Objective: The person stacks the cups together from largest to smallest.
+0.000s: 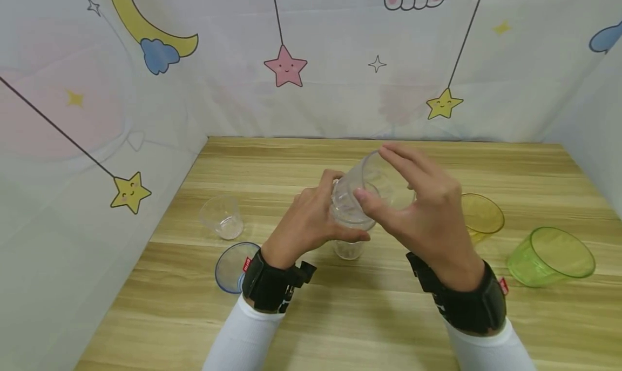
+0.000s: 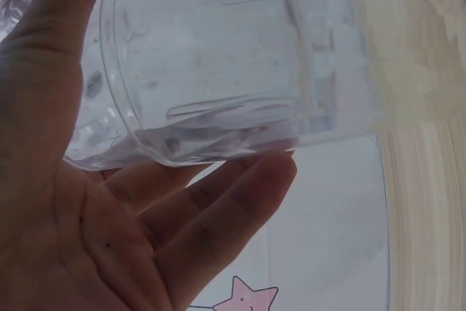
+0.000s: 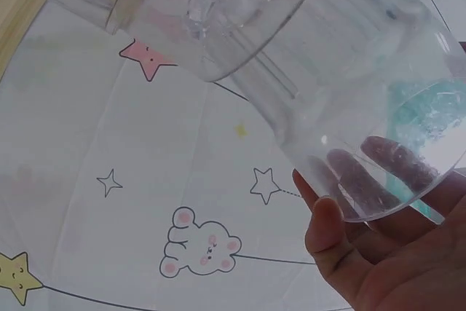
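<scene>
My left hand [image 1: 311, 217] grips a clear cup [image 2: 211, 56] around its side, thumb in front and fingers behind, over the middle of the table. My right hand [image 1: 432, 214] holds a second clear cup [image 1: 384, 168] by its rim, with the thumb on the near side and fingers at the far side. This second cup is tilted, its mouth facing up and right, and its base reaches into the mouth of the cup in the left hand. In the right wrist view, fingers [image 3: 342, 172] show through the clear wall.
On the wood-grain table [image 1: 355, 317], another clear cup [image 1: 225, 220] stands at left, with a blue cup [image 1: 228, 271] partly behind the left wrist. A yellow cup [image 1: 486, 214] and a green cup [image 1: 549, 257] are at right. Printed cloth walls [image 1: 335, 106] border the table.
</scene>
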`<state>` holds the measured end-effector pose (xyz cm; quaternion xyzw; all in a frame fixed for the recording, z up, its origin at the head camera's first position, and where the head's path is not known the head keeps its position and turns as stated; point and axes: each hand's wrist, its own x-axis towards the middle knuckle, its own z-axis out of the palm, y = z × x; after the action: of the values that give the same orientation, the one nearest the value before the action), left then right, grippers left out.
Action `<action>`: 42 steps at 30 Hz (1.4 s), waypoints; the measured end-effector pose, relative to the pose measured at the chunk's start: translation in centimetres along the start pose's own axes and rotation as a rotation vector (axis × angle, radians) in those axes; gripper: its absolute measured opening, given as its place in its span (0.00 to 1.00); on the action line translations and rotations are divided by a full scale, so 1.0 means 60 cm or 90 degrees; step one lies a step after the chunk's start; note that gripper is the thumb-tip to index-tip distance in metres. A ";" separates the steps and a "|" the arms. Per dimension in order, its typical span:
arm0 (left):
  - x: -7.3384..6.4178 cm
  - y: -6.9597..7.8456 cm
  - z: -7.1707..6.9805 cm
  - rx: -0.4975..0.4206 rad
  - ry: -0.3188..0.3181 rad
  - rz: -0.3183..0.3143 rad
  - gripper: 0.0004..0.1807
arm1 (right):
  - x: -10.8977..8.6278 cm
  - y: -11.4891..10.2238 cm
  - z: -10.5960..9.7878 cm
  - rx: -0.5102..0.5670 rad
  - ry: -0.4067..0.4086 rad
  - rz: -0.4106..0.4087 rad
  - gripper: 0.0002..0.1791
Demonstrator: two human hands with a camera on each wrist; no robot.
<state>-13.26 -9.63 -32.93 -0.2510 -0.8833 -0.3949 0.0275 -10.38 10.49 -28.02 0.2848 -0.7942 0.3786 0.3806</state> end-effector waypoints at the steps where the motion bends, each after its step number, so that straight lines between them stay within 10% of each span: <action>1: 0.001 0.000 0.000 0.006 0.001 0.003 0.51 | 0.000 0.000 0.001 -0.003 -0.010 0.000 0.34; 42: -0.001 -0.007 -0.003 -0.005 -0.011 0.047 0.52 | -0.015 0.019 0.039 0.041 -0.108 -0.042 0.44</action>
<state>-13.45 -10.01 -33.12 -0.2868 -0.8723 -0.3946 0.0335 -11.66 9.37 -30.16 0.3536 -0.8012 0.3658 0.3150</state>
